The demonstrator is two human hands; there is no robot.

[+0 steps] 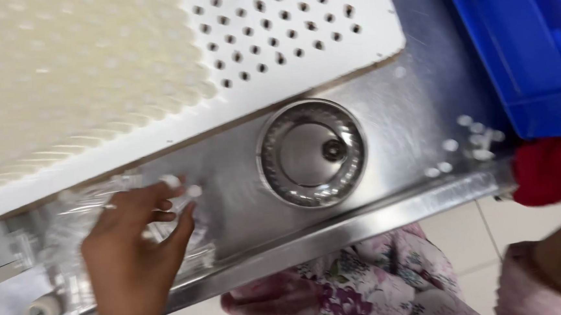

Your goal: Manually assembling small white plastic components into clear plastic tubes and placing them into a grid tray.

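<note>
Left hand at the near edge of the steel table, fingers pinched on small clear white-capped tubes over a clear plastic bag. Right hand's state cannot be told; only its forearm shows. Beyond: steel bowl on open surface, then the perforated white tray and blue bin.

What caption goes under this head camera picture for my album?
A left hand picks small clear tubes from a plastic bag beside a round steel dish and white perforated board.

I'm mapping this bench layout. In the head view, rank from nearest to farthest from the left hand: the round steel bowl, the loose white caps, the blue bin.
From the left hand:
1. Round steel bowl, just right, mid-bench.
2. Loose white caps, farther right near the bench edge.
3. Blue bin, far upper right corner.
</note>
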